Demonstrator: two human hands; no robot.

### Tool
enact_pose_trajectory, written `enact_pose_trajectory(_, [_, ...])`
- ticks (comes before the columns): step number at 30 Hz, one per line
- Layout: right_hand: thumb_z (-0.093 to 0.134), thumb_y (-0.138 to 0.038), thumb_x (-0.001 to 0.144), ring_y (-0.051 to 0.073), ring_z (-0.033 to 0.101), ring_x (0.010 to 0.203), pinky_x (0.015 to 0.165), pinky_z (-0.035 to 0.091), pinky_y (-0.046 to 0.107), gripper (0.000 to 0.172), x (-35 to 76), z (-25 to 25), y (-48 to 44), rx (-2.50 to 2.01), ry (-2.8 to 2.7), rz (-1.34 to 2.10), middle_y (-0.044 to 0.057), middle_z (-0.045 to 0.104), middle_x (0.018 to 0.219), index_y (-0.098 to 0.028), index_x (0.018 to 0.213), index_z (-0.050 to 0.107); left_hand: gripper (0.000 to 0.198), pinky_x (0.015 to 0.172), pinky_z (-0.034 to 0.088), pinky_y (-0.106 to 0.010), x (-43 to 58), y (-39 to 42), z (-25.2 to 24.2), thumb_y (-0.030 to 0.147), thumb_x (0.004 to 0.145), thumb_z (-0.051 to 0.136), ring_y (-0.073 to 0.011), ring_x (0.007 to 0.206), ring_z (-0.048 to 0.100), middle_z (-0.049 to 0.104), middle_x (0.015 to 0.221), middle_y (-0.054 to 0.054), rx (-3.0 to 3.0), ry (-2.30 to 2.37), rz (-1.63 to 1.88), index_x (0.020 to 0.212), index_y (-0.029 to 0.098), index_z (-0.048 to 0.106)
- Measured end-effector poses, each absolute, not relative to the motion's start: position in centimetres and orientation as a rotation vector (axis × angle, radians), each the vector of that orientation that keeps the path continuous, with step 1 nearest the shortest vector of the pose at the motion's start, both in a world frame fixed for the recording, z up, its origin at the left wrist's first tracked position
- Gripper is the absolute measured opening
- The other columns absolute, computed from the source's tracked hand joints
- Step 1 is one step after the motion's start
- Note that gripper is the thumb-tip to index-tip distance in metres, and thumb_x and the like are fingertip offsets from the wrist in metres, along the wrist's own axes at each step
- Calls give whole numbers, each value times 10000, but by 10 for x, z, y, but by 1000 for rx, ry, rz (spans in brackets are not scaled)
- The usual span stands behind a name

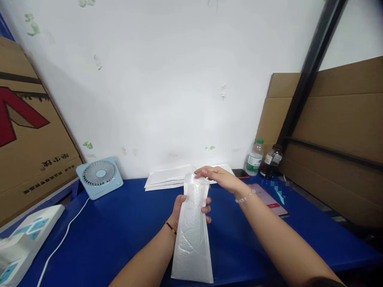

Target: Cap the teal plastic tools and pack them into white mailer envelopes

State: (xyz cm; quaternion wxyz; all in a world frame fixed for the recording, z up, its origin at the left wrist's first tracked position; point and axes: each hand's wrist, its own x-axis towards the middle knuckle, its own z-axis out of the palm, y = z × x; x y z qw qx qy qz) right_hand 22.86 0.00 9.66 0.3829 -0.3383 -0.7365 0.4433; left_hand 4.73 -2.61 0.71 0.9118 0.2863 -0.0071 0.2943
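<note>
A long white bubble mailer (193,235) stands tilted above the blue table (125,223), its lower end toward me. My left hand (182,209) grips its upper part from behind, fingers wrapped round the right edge. My right hand (220,177) pinches the mailer's top opening. A beaded bracelet sits on my right wrist and a thin dark band on my left.
A stack of white mailers (170,178) lies by the wall. A small blue fan (99,176) with a white cable stands at left, a white power strip (22,239) nearer. Two bottles (263,159), a phone (271,198) and cardboard panels (338,131) are at right.
</note>
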Motion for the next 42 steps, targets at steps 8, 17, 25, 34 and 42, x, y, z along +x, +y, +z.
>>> enact_pose_trajectory(8, [717,-308,704,102,504,602,576,412,239,358,227,104,6,-903,-1661,912,-32,549,688,-184,1030,638,816,896,395,-410,36,-13,5,582,635,598,-317,1015,575,612,1107,-207,694,125,483,1216,17,508])
enact_pose_trajectory(17, [718,-449,712,239,572,1003,897,430,385,373,247,90,-5,-726,-1632,886,67,655,1032,-215,999,675,361,480,470,-236,32,-4,-10,399,774,653,-148,514,617,628,674,-24,797,406,470,1001,126,589])
enact_pose_trajectory(25, [765,-340,680,185,599,825,768,472,326,320,238,75,10,-749,-1774,1068,37,665,875,-177,932,655,322,410,410,-183,29,-3,-16,338,889,438,-56,387,471,499,648,23,613,170,403,1150,187,551])
enact_pose_trajectory(34, [566,-535,772,158,580,590,528,446,268,413,176,39,113,-1247,-1470,852,53,648,690,-134,839,633,425,520,564,-211,-25,30,14,455,954,241,-129,678,646,590,914,-112,-53,191,1358,1121,125,450])
enact_pose_trajectory(42, [565,-382,787,275,540,1091,914,403,340,301,210,25,136,-1618,-1472,418,149,614,1065,-131,923,661,335,708,599,-433,-27,56,-6,407,897,380,-301,1075,613,526,1201,-218,-60,392,1349,1108,149,408])
